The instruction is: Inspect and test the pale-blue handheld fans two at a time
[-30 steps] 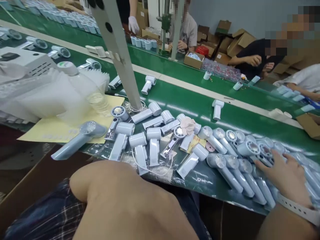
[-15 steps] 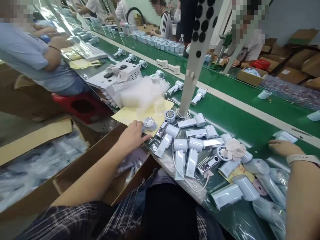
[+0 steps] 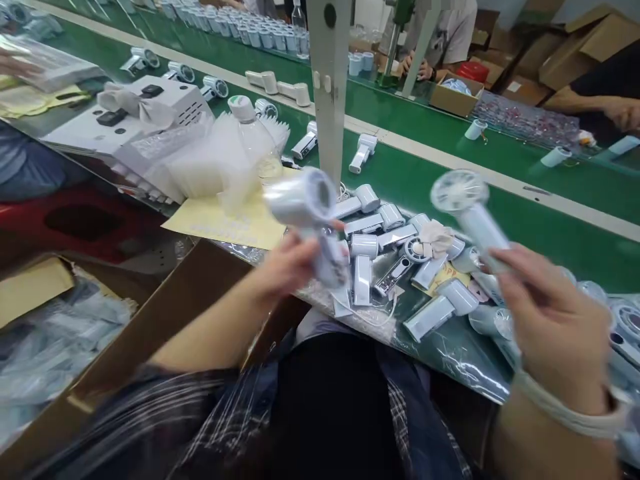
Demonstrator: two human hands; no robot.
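Left hand [image 3: 293, 267] grips a pale-blue plastic handheld fan [image 3: 305, 210]; right hand [image 3: 555, 313] holds a pale round-headed fan [image 3: 473, 212] by its handle [image 3: 486, 233], near a glossy green surface [image 3: 400, 177].

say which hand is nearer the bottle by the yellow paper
Left: the left hand, holding a fan, appears below-right of the bottle; the right hand, holding another fan, is far right.

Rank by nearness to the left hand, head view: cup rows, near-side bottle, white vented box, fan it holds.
1. Fan, gripped
2. Near-side bottle, ahead-left
3. White vented box, farther left
4. Cup rows, far side
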